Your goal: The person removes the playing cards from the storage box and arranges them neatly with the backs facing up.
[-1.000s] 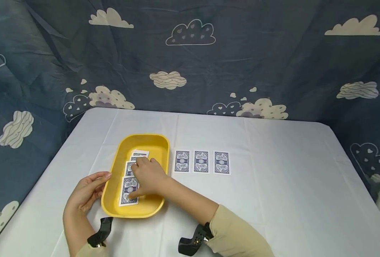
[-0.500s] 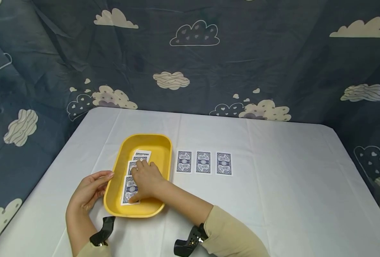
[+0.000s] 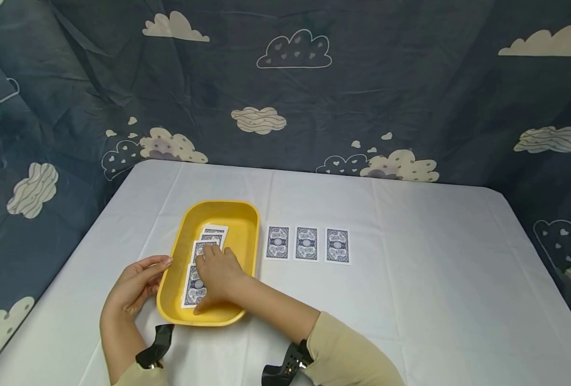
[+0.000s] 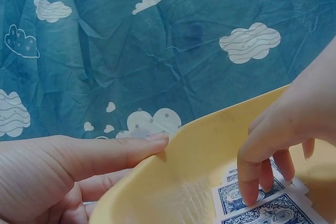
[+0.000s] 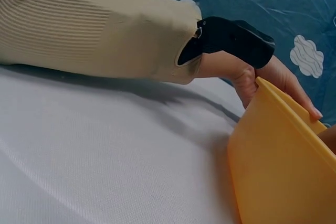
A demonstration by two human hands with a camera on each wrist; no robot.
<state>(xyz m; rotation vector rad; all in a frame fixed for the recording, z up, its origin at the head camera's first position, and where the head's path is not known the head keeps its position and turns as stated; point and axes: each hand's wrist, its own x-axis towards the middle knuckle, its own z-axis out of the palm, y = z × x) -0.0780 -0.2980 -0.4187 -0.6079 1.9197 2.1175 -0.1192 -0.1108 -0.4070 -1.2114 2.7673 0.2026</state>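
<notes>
My left hand (image 3: 133, 287) grips the left wall of a yellow plastic tray (image 3: 252, 225). In the left wrist view, its thumb (image 4: 134, 150) lies over the rim and the fingers are outside, partly hidden. Over the tray, my right hand (image 3: 220, 276) reaches down with bent, spread fingers. Their tips touch the blue-backed playing cards (image 4: 236, 192), which overlap in a column inside. The near playing card (image 3: 192, 294) lies between that hand's fingers and thumb, partly covered. No card is seen lifted. The right wrist view shows mostly the tray's outer wall (image 5: 278, 166).
Three playing cards (image 3: 306, 244) lie face down in a row right of the tray. A white cloth covers the table (image 3: 435, 279). Behind it hangs a dark curtain (image 3: 386, 80) with clouds. Black cameras (image 3: 156, 347) sit on both wrists.
My right thumb has slid off the near card's face toward its lower right edge, and the fingers have moved slightly nearer to me. The left hand keeps its hold on the tray.
</notes>
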